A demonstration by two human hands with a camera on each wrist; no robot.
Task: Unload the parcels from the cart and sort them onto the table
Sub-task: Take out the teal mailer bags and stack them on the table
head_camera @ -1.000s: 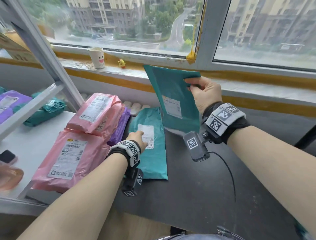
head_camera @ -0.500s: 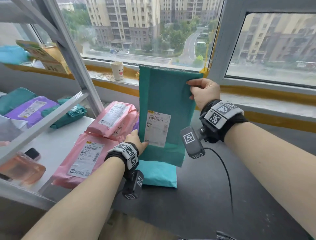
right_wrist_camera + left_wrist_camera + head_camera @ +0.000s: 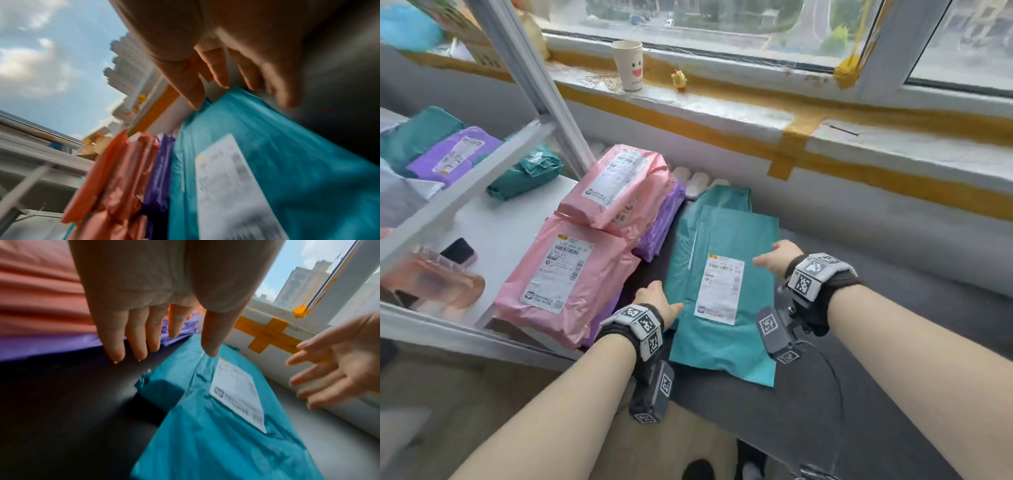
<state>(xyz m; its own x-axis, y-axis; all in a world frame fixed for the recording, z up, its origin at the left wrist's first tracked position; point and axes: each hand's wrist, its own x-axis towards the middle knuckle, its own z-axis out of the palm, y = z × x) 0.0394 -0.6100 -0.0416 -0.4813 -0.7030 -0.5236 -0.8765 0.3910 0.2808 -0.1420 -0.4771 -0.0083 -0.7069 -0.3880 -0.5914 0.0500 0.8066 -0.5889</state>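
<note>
A teal parcel with a white label lies flat on the dark table, on top of another teal parcel. My left hand hovers at its left edge with fingers straight and holds nothing; the left wrist view shows those fingers spread above the table beside the teal parcel. My right hand is at the parcel's right edge, fingers spread, empty. In the right wrist view the right hand's fingers hang just over the teal parcel.
Two pink parcels are stacked on purple ones left of the teal stack. The cart's white shelves at left hold teal and purple parcels and a phone. A paper cup stands on the windowsill.
The teal parcel that my right hand held upright has been laid flat on the teal one on the table. Both hands have let go and opened beside it.
</note>
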